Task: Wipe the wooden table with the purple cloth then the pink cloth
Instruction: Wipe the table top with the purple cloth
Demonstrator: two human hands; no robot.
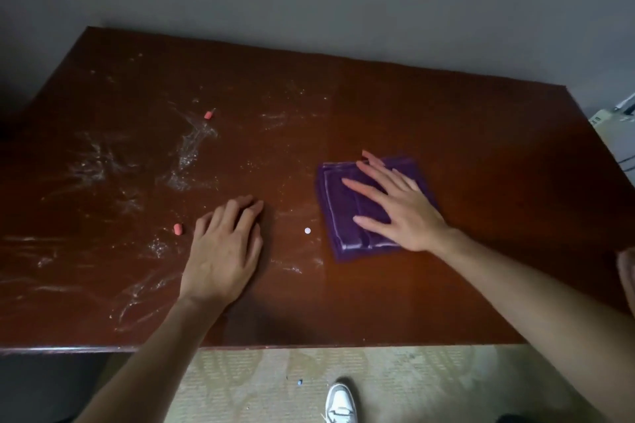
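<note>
A folded purple cloth [347,216] lies flat on the dark wooden table [481,148], right of centre. My right hand [395,203] presses on top of it, palm down with fingers spread. Resting flat on the bare wood to the cloth's left is my left hand [225,244], fingers together and holding nothing. White smears and powder [185,154] cover the left half of the table. A pinkish shape [627,264] shows at the right edge of the frame; I cannot tell whether it is the pink cloth.
Two small orange-pink pieces [208,114] [177,229] and a small white disc [307,230] lie on the table. A grey wall runs behind the table. White equipment [615,127] stands beyond its right end. Below the front edge are patterned carpet and a white shoe [340,402].
</note>
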